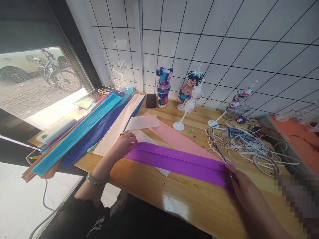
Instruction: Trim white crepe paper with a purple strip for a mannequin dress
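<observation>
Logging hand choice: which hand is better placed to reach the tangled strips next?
Likely the right hand, holding the purple sheet nearer the tangled strips; the left hand holds the opposite end.

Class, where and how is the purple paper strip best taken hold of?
The purple paper strip is probably best pinched at its two short ends, from the near side: it is long, flat and lies crosswise. The left hand and right hand hold it there.
</observation>
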`<action>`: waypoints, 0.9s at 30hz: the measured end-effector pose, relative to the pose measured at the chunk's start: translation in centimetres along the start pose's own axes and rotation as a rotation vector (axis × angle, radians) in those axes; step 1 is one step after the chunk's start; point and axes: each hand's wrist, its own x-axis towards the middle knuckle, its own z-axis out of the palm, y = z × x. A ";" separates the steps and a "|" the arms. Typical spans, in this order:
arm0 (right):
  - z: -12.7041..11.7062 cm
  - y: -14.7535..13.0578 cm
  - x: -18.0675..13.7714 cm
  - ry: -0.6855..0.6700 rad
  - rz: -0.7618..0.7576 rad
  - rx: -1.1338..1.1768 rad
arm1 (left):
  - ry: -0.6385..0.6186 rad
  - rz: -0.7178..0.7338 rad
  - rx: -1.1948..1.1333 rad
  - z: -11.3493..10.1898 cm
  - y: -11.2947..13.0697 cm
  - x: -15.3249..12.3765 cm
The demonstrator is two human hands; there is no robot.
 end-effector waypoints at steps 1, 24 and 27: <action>-0.3 0.3 0.4 -0.004 0.008 -0.016 | -0.006 -0.006 -0.011 -0.3 0.2 0.0; 0.6 0.0 5.3 -0.135 -0.106 0.069 | 0.040 -0.382 -0.061 -9.0 0.4 -1.1; 0.7 0.2 5.2 -0.136 -0.062 0.049 | -0.012 -0.461 0.079 -9.1 -1.5 -1.1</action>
